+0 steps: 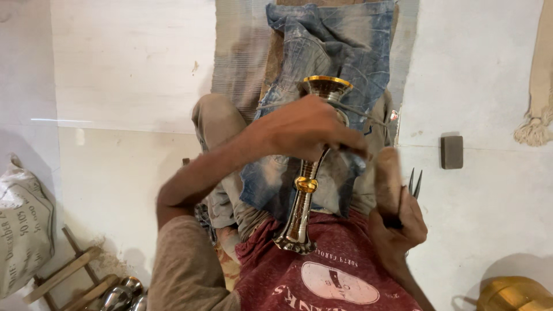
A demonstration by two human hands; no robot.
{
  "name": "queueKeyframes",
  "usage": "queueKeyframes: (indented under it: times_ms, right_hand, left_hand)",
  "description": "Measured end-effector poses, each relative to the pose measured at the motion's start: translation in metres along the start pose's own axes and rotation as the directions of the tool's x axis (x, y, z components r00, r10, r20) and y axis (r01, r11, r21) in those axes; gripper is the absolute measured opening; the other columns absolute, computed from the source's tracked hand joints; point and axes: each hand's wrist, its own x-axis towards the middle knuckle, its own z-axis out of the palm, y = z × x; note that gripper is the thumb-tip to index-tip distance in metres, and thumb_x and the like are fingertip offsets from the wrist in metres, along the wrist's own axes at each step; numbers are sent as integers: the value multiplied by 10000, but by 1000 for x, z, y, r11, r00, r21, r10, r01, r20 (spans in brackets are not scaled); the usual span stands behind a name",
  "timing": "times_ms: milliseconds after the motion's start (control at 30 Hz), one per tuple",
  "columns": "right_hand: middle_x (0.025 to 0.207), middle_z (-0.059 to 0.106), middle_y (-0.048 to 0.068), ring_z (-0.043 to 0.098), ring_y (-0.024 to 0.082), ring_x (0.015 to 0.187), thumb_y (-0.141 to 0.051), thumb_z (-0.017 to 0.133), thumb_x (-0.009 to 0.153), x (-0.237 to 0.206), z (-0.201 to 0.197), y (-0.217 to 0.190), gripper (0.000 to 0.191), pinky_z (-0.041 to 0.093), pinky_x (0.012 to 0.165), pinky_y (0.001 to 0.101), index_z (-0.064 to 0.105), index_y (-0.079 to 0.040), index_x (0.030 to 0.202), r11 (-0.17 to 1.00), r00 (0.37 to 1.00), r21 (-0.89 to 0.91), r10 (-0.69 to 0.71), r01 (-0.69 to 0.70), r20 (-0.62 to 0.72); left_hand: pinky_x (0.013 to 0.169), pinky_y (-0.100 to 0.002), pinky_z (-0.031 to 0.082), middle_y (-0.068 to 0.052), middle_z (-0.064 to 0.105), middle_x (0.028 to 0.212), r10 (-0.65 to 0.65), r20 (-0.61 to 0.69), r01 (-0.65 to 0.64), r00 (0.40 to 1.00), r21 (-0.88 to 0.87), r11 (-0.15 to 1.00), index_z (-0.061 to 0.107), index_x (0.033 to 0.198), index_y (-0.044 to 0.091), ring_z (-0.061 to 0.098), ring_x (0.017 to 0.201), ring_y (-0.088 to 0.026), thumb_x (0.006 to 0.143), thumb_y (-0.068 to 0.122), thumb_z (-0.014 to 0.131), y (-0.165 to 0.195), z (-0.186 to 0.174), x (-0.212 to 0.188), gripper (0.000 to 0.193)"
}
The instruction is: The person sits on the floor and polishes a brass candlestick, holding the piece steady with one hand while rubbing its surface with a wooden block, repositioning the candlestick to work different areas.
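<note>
- Silver-and-gold metal makes up the one tall goblet-shaped vessel (305, 190) lying along the person's lap; it has a gold-rimmed cup at the far end, one gold knob midway on the stem, and a flared silver foot near the chest.
- One left hand (305, 128) lies over the upper stem just under the cup, its grip wrapped around the metal.
- One right hand (398, 222) is off to the side of the stem, its grip clamped on one dark two-pronged tool (413, 187), the prongs pointing away from the body; the fingers are blurred.
- One piece of faded blue denim cloth (345, 40) is spread over the knees under the vessel.
- One small dark grey block (451, 152) lies on the pale floor (132, 173), well apart from the right hand.
- One white sack (23, 224) with dark print on its side sits at the left edge.
- Two wooden slats (72, 276) lean beside the sack, and about three shiny silver rounded pieces (122, 295) cluster next to them at the bottom edge.
- One gold-coloured rounded object (512, 294) shows in the bottom right corner, cut off by the frame.
- One cream fringed cloth (538, 109) hangs in at the right edge.
- One round pale patch with print sits on the person's dark red shirt (345, 253).
</note>
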Motion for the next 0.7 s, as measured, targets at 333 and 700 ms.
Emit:
queueKeyframes:
  times_ms: [333,700]
  right_hand:
    - [1096,724,95,655,113,895,136,680,805,14,12,-5,675,551,797,245,581,25,1463,830,855,220,470,-512,217]
    - [1180,718,110,675,116,1029,146,725,816,49,5,-3,725,577,893,240,540,35,1508,937,959,254,188,-240,213]
  left_hand:
    - [845,-316,682,-103,768,1107,-290,-570,94,769,-348,933,634,1311,30,798,969,-199,937,-115,674,18,21,-46,403]
    - [517,-298,520,29,765,818,-110,-331,118,937,4,993,672,1306,194,713,626,-113,844,91,825,-15,15,-27,498]
